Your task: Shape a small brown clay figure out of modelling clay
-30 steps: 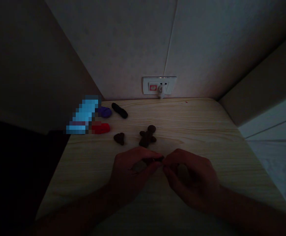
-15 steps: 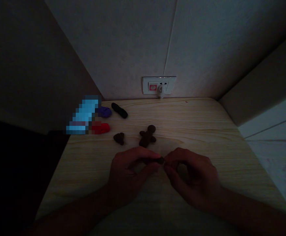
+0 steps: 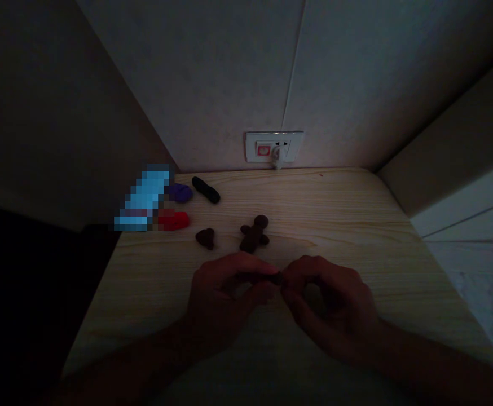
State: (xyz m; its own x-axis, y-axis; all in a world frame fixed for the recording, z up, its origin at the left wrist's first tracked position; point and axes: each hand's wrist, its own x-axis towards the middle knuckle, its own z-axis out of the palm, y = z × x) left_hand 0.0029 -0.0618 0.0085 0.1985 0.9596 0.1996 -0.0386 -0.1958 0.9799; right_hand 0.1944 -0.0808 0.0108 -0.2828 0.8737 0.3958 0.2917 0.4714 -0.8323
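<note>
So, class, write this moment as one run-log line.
hands: pinching small dark piece | brown figure: lying beyond | red lump: left

Seen in dim light: a bare left hand [image 3: 225,287] and a bare right hand [image 3: 335,299], both with rounded knuckles and tapered fingers. A small thumbnail on the left. Bare wrists, then a bare left forearm [image 3: 145,355] and bare right forearm [image 3: 416,349], both broadening into shadow. Finer surface detail too dark to tell.

Pale wood-grain tabletop [image 3: 356,225], seemingly matt
</note>
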